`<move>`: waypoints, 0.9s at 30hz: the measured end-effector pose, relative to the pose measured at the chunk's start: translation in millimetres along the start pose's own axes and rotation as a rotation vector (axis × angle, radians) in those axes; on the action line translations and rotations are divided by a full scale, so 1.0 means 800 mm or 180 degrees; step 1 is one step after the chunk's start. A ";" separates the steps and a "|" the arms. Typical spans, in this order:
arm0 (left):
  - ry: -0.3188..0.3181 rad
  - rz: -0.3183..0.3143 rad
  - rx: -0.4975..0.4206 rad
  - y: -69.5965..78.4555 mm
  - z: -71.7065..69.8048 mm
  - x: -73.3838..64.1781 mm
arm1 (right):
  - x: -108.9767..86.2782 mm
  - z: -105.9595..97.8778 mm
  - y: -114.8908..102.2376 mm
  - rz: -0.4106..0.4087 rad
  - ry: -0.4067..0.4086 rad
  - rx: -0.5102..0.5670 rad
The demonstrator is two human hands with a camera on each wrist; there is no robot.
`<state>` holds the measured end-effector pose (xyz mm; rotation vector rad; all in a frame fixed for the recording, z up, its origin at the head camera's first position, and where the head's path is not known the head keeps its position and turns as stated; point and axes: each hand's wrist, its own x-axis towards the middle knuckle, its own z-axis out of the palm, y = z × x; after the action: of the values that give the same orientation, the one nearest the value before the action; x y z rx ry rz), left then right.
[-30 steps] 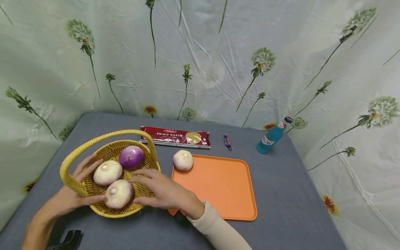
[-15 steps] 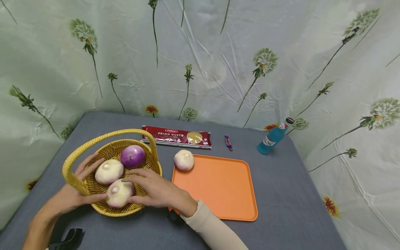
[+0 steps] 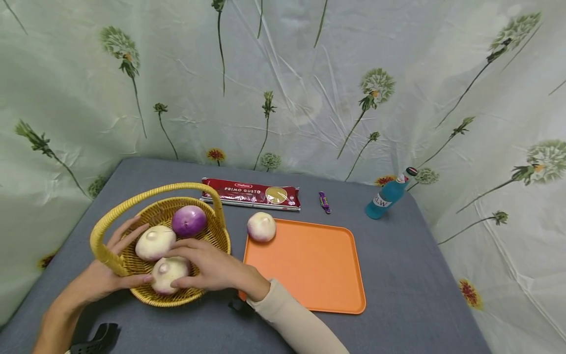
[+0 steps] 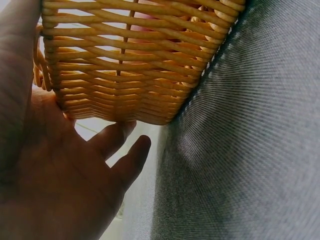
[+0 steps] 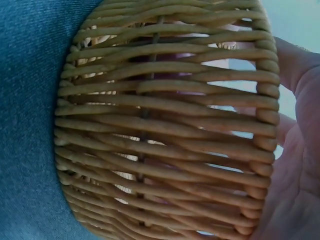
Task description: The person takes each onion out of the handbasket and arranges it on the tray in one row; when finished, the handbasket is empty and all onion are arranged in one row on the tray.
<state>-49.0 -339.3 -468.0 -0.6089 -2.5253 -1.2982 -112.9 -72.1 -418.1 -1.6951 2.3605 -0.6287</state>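
Observation:
A yellow wicker basket (image 3: 170, 301) with a tall handle (image 3: 155, 189) stands at the left. My left hand (image 3: 98, 281) holds its left side, with fingers and thumb reaching over the rim. The left wrist view shows other fingers (image 4: 132, 160) extended below the weave. Inside the basket are a near white-and-purple turnip (image 3: 167, 276), a second pale turnip (image 3: 155, 243) and a purple one (image 3: 188, 221). My right hand (image 3: 212, 265) reaches over the right rim and grips the near turnip, fingers behind it and thumb in front. The weave hides most of this in the right wrist view.
An orange tray (image 3: 309, 265) lies right of the basket, with another turnip (image 3: 261, 227) at its far left corner. Behind are a red pasta packet (image 3: 252, 193), a purple-wrapped candy (image 3: 325, 202) and a blue bottle (image 3: 385, 198). A flowered curtain (image 3: 309, 98) borders the grey table.
My right hand has moved left over the near turnip and closed its fingers round it. The left hand has stayed at the basket's rim.

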 end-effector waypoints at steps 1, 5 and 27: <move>0.0000 -0.0006 0.0000 0.000 0.000 0.000 | 0.001 0.000 0.001 0.0017 -0.0028 0.0055; -0.0013 -0.0042 0.0026 0.001 0.001 -0.002 | 0.004 -0.001 0.004 0.0046 -0.0139 0.0230; 0.0008 -0.0017 0.0025 0.000 0.000 -0.001 | 0.009 -0.003 0.009 0.0240 -0.0312 0.0527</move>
<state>-48.6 -339.8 -468.3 -0.5989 -2.5303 -1.2895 -122.3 -76.4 -418.1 -1.5244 2.2266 -0.6907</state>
